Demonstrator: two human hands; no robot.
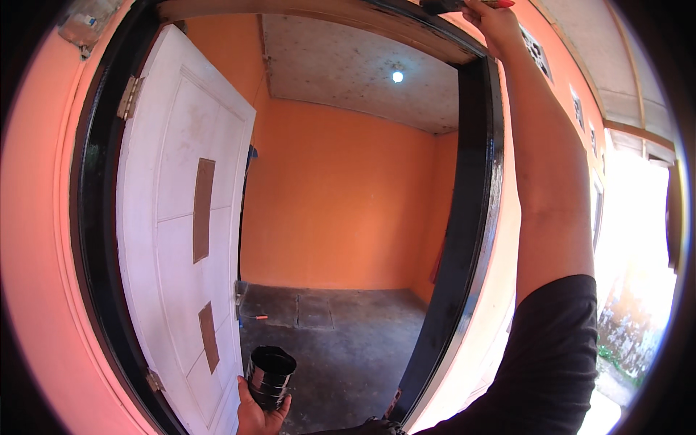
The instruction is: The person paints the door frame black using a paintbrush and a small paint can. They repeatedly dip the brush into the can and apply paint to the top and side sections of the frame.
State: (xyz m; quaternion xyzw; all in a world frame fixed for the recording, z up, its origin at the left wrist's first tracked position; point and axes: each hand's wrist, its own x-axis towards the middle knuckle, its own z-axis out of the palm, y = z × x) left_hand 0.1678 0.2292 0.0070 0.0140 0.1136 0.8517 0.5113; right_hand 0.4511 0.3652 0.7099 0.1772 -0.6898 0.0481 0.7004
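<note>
My right arm reaches up to the top right corner of the door frame (475,145), which is coated in glossy black. Up there my right hand (496,27) is closed around a paintbrush (448,6) with a red-tipped handle; its dark bristles are against or close to the frame's upper beam, partly cut off by the picture's edge. Low in the doorway, my left hand (262,415) holds a can (271,377) upright from below, fingers wrapped round it. The can is smeared black, and its inside looks dark.
A white panel door (174,130) with two brown patches stands swung inward on the left, hung on hinges (129,98). Beyond it lies a room with orange walls (348,196), a dark floor (348,355) and a lit bulb (397,76). Bright daylight comes from the right.
</note>
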